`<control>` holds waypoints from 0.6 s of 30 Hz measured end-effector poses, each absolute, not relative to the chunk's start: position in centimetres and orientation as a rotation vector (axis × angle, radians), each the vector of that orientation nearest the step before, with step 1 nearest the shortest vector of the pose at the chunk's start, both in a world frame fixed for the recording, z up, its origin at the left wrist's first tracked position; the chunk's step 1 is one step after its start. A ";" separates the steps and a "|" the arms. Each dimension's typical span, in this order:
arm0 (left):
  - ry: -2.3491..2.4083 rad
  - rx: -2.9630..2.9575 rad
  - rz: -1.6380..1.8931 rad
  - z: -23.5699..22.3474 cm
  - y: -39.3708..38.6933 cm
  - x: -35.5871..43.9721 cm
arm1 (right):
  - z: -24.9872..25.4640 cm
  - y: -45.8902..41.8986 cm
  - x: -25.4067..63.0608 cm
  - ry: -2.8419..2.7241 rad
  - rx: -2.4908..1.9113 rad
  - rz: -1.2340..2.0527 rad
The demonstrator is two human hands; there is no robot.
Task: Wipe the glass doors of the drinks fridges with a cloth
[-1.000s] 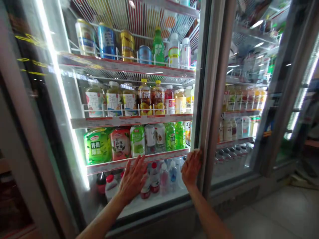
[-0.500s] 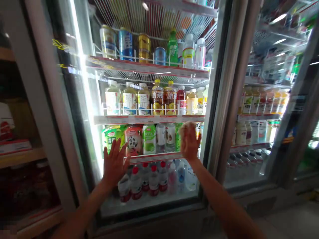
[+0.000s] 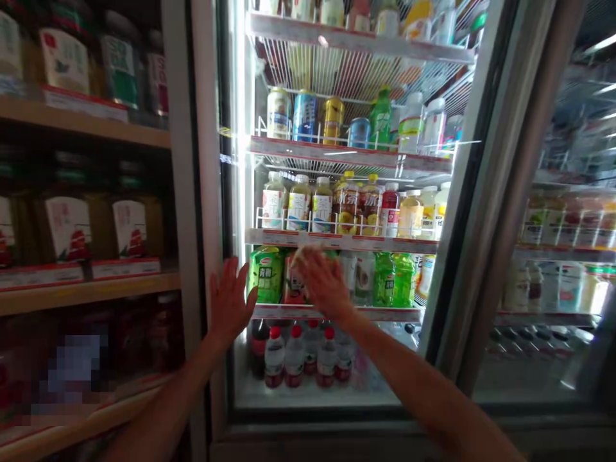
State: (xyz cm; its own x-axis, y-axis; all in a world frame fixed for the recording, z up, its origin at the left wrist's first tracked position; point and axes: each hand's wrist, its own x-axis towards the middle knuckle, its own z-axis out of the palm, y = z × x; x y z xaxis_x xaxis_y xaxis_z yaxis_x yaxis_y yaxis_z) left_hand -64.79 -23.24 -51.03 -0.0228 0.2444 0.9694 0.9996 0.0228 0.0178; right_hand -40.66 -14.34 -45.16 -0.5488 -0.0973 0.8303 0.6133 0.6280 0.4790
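Note:
My right hand (image 3: 330,285) lies flat against the glass door (image 3: 385,385) of a drinks fridge. Under its fingers shows a pale cloth (image 3: 304,255), mostly hidden by the hand and slightly blurred. My left hand (image 3: 231,301) has its fingers spread, palm forward, near the door's left edge; whether it touches the frame or the glass I cannot tell. Behind the glass, close to the hands, stand a green drink bottle (image 3: 266,276) and a red-labelled drink bottle (image 3: 292,285), the latter partly covered by my right hand.
Lit fridge shelves hold tea bottles (image 3: 298,204), cans (image 3: 304,115) and, at the bottom, red-capped bottles (image 3: 294,359). A metal door frame (image 3: 500,192) runs along the right, with another fridge beyond. Wooden shelves (image 3: 91,292) with dark bottles stand at left.
My right hand has swept left across the glass with the cloth, from the right side toward the left hand. The view has turned left, showing more of the wooden shelves. My left hand stays spread.

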 end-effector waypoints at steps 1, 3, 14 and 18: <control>-1.424 -1.345 -1.076 -51.0 -23.5 -65.1 | -44.9 -14.7 -41.8 -2.057 -0.288 -1.035; -1.456 -1.307 -1.076 -50.8 -24.2 -65.8 | -44.0 -15.3 -43.9 -2.075 -0.267 -1.013; -1.436 -1.230 -1.072 -49.6 -26.8 -68.9 | -43.2 -17.4 -52.9 -2.098 -0.141 -0.968; -1.419 -1.248 -1.089 -48.6 -26.5 -68.8 | -42.6 -17.2 -53.9 -1.999 -0.268 -0.891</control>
State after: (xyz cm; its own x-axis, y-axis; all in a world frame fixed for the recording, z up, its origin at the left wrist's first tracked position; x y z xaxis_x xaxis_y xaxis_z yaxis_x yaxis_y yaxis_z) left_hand -68.79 -26.55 -48.57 -0.0578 0.1764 0.9826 0.9948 0.0924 0.0419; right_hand -53.92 -17.15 -42.65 -0.5688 -0.1503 0.8086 0.5009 0.7165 0.4855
